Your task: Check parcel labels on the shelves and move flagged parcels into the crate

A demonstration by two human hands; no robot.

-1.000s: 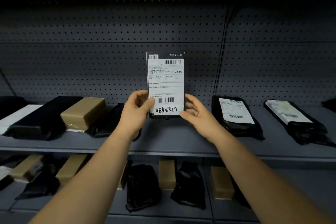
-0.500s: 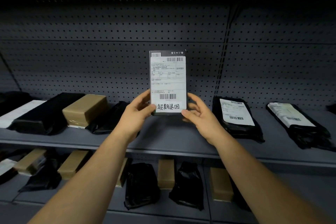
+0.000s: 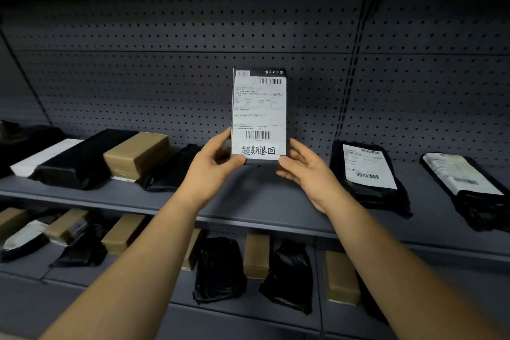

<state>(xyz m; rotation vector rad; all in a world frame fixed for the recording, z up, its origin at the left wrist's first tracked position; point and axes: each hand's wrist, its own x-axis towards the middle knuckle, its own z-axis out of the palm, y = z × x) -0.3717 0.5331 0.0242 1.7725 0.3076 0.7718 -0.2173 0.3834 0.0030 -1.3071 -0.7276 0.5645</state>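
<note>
I hold a flat black parcel (image 3: 259,116) upright in front of the pegboard, its white shipping label facing me with barcodes and handwritten characters along the bottom. My left hand (image 3: 214,165) grips its lower left corner, thumb on the label. My right hand (image 3: 305,171) holds the lower right corner with fingertips on the edge. The parcel is lifted above the upper shelf (image 3: 265,201). No crate is in view.
On the upper shelf lie black bags (image 3: 82,157), a brown box (image 3: 138,153) at left, and two labelled black bags (image 3: 368,171) (image 3: 463,182) at right. The lower shelf (image 3: 248,309) carries several brown boxes and black bags. A perforated back panel (image 3: 165,69) stands behind.
The parcel has stayed upright in both hands and risen slightly in view; the camera has shifted a little so the shelf contents drift right and down.
</note>
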